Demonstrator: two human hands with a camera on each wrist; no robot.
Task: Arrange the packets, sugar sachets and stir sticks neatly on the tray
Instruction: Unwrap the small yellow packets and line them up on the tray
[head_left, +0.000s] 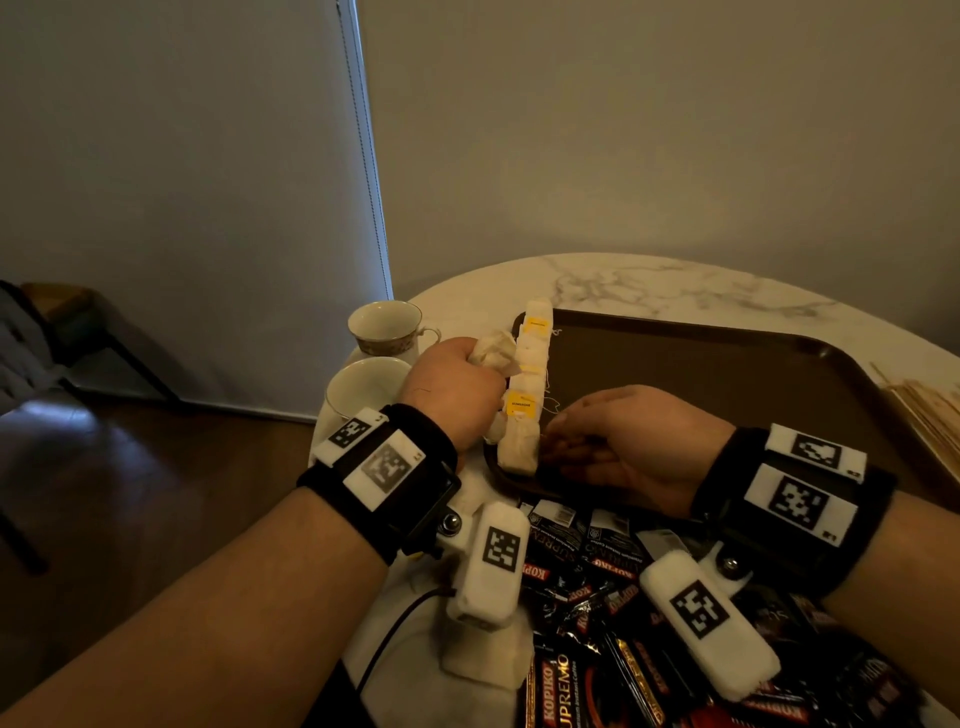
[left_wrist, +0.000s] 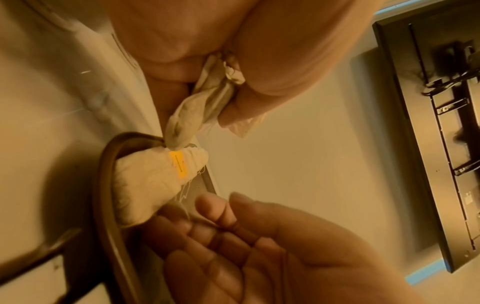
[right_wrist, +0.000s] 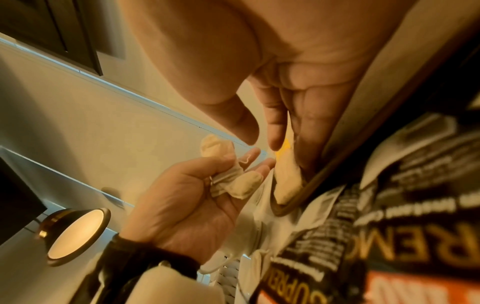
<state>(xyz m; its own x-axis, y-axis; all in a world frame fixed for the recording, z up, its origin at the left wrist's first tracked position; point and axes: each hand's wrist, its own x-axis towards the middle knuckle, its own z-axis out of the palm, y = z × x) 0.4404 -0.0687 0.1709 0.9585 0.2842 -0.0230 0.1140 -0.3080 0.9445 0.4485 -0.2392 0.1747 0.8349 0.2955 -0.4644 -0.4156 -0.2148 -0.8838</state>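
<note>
Tea bags (head_left: 527, 384) are being lined along the tray (head_left: 727, 364) at nine o'clock. The left hand (head_left: 457, 389) has its grip clenched on spare bags (head_left: 493, 353); the right hand (head_left: 634, 441), grip released, steadies the row. Next, I judge, a spare bag must be laid flush in the row.

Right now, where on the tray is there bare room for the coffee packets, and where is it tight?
The tray floor is bare from the tea bag row on its left edge across to its right rim. Tight spots: the near-left corner, where the right hand rests by the row and the left hand grips tea bags, and the table before the tray, heaped with coffee packets.
</note>
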